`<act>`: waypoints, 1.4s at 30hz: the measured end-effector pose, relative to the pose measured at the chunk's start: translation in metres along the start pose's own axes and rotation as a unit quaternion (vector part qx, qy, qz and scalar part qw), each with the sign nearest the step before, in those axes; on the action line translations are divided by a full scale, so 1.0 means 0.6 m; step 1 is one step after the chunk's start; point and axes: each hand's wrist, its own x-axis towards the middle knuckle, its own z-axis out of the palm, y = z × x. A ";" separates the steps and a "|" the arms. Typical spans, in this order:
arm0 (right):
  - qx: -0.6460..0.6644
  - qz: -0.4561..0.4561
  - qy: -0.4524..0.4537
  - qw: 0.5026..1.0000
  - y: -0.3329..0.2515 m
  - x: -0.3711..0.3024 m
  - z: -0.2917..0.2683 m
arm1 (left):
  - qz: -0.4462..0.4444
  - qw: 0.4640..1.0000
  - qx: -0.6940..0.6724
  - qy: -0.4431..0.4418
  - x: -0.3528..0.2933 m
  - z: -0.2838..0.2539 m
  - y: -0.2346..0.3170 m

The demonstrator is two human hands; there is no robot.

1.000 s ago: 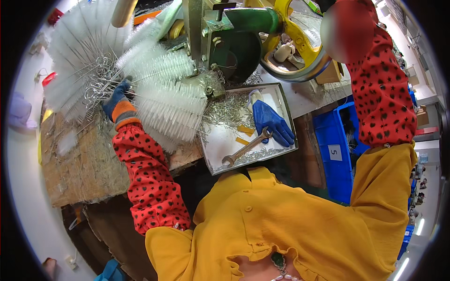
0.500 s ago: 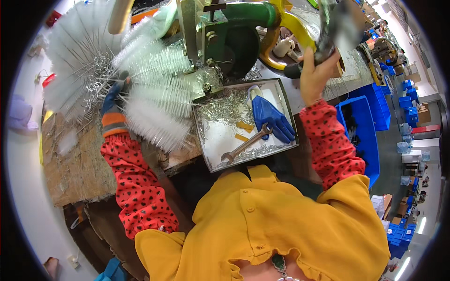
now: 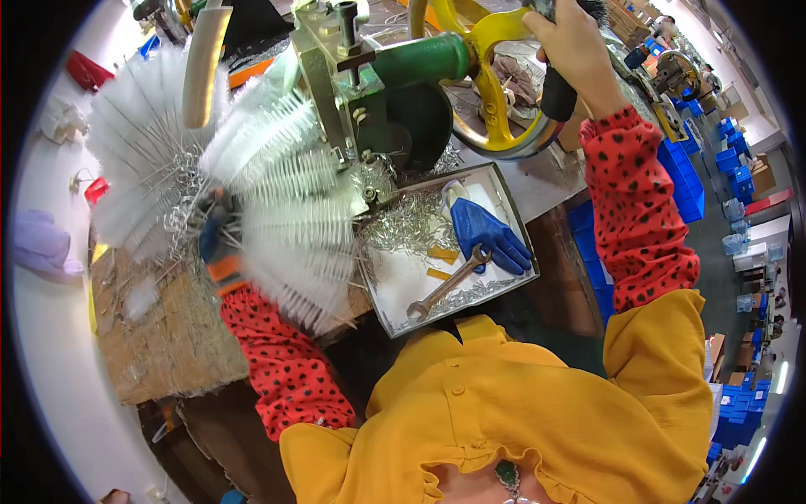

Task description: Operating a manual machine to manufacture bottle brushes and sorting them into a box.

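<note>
My left hand (image 3: 220,239), in a blue and orange glove, is closed at the wire ends of a fan of white bristle brushes (image 3: 294,189). The brushes spread right toward a green metal machine (image 3: 395,109). More white brushes (image 3: 138,143) with looped wire ends lie beyond that hand. My bare right hand (image 3: 575,50) is up at the rim of the machine's yellow handwheel (image 3: 495,92), its fingers curled round a dark handle partly out of the picture. Another black grip (image 3: 557,97) shows below the hand.
Below the machine, a shallow white tray (image 3: 395,294) holds wire clippings, a wrench (image 3: 449,281), a blue glove (image 3: 491,227) and yellow strips. The worn wooden bench (image 3: 159,336) extends left. Blue bins (image 3: 592,252) stand at right. A pale curved bar (image 3: 206,67) hangs overhead.
The handwheel has turned, and my right hand has moved up with its handle. My left hand and the brushes have shifted slightly in view, as has the whole scene.
</note>
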 end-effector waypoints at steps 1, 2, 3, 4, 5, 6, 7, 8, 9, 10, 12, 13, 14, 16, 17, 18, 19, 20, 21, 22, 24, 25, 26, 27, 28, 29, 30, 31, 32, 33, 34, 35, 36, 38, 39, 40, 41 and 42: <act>0.004 -0.023 0.006 1.000 0.003 0.013 -0.001 | -0.009 0.998 -0.035 -0.049 -0.007 0.006 -0.001; 0.007 -0.049 0.012 0.999 0.004 0.028 0.000 | -0.005 0.994 -0.066 -0.082 -0.020 0.010 -0.007; 0.008 -0.075 0.016 0.997 0.003 0.040 -0.001 | -0.010 0.996 -0.081 -0.025 -0.015 0.015 -0.011; -0.031 -0.116 0.022 0.992 0.001 0.057 -0.003 | -0.008 0.993 -0.092 0.075 -0.015 0.018 -0.017; -0.040 -0.082 -0.021 0.996 -0.001 0.072 -0.005 | -0.022 0.994 -0.103 0.028 -0.008 0.022 -0.023; -0.047 -0.048 -0.063 0.996 -0.003 0.089 -0.008 | -0.029 0.993 -0.108 0.025 -0.002 0.025 -0.030; -0.054 -0.015 -0.105 0.993 -0.003 0.106 -0.009 | -0.048 0.991 -0.122 0.004 0.004 0.028 -0.036; -0.035 -0.002 -0.115 0.993 -0.001 0.120 -0.007 | -0.009 0.998 -0.024 0.058 0.010 0.031 -0.041; -0.125 -0.154 -0.119 0.973 0.002 0.139 -0.001 | 0.012 0.994 -0.009 0.111 0.016 0.034 -0.043; -0.212 -0.300 -0.121 0.922 0.006 0.155 0.007 | 0.029 0.991 -0.004 0.133 0.019 0.037 -0.046; -0.241 -0.416 -0.148 0.864 0.019 0.182 0.023 | -0.003 0.993 0.014 0.116 0.021 0.044 -0.044; -0.165 -0.299 -0.181 0.922 0.022 0.191 0.032 | -0.011 0.995 0.017 0.099 0.020 0.048 -0.044; -0.087 -0.176 -0.209 0.958 0.024 0.203 0.036 | -0.011 0.993 0.027 0.117 0.020 0.052 -0.043; -0.156 -0.327 -0.225 0.905 0.021 0.207 0.032 | -0.017 0.988 0.054 0.145 0.022 0.063 -0.041; -0.092 -0.223 -0.205 0.949 0.016 0.195 0.026 | -0.023 0.986 0.067 0.149 0.024 0.068 -0.041; -0.027 -0.117 -0.180 0.976 0.008 0.178 0.017 | -0.016 0.988 0.057 0.145 0.025 0.074 -0.040; 0.038 -0.009 -0.154 0.987 0.001 0.153 0.005 | -0.022 0.984 0.053 0.167 0.024 0.080 -0.042; 0.065 0.006 -0.096 0.993 -0.007 0.114 -0.004 | -0.075 0.983 0.038 0.162 0.022 0.085 -0.037; 0.092 0.020 -0.037 0.995 -0.013 0.073 -0.010 | -0.068 0.984 0.061 0.156 0.020 0.091 -0.040; 0.037 0.019 0.010 0.999 -0.017 0.021 -0.006 | -0.058 0.980 0.075 0.173 0.019 0.097 -0.040; 0.134 0.136 0.113 0.975 -0.018 -0.097 0.030 | -0.042 0.979 0.123 0.155 0.015 0.107 -0.043; 0.182 0.172 0.141 0.958 -0.012 -0.135 0.057 | -0.033 0.980 0.130 0.149 0.012 0.108 -0.045; 0.233 0.178 0.178 0.939 -0.003 -0.172 0.084 | -0.019 0.977 0.143 0.154 0.007 0.107 -0.046; 0.268 0.142 0.216 0.928 0.006 -0.198 0.106 | -0.003 0.980 0.156 0.126 0.004 0.103 -0.046; 0.267 0.131 0.207 0.932 0.020 -0.210 0.115 | -0.028 0.974 0.175 0.138 0.000 0.095 -0.045; 0.257 0.143 0.175 0.940 0.033 -0.209 0.117 | -0.053 0.973 0.190 0.121 -0.004 0.083 -0.041; 0.216 0.092 0.174 0.956 0.042 -0.198 0.115 | -0.078 0.965 0.208 0.141 -0.007 0.069 -0.039; 0.189 0.083 0.155 0.966 0.051 -0.180 0.103 | -0.098 0.964 0.219 0.115 -0.010 0.051 -0.038; 0.177 0.077 0.129 0.973 0.053 -0.157 0.087 | -0.110 0.958 0.230 0.129 -0.008 0.033 -0.038; 0.179 0.035 0.114 0.977 0.051 -0.134 0.068 | -0.110 0.961 0.232 0.104 -0.005 0.014 -0.037; 0.154 0.046 0.107 0.981 0.043 -0.111 0.054 | -0.101 0.944 0.276 0.148 0.004 -0.003 -0.037; 0.136 0.037 0.094 0.986 0.034 -0.092 0.042 | -0.095 0.944 0.274 0.155 0.007 -0.018 -0.038; 0.117 0.028 0.081 0.989 0.025 -0.073 0.032 | -0.087 0.946 0.272 0.154 0.012 -0.031 -0.036; 0.118 0.043 0.042 0.991 0.013 -0.044 0.021 | -0.123 0.952 0.236 0.154 0.013 -0.047 -0.033; 0.104 0.038 0.032 0.993 0.012 -0.029 0.019 | -0.138 0.963 0.215 0.080 0.012 -0.052 -0.030; 0.090 0.033 0.021 0.995 0.013 -0.018 0.018 | -0.157 0.966 0.203 0.040 0.003 -0.055 -0.027; 0.076 0.028 0.010 0.997 0.018 -0.008 0.017 | -0.164 0.964 0.206 0.022 -0.002 -0.058 -0.020; 0.092 0.036 0.018 0.995 0.024 -0.001 0.016 | -0.110 0.982 0.153 0.008 -0.018 -0.061 -0.020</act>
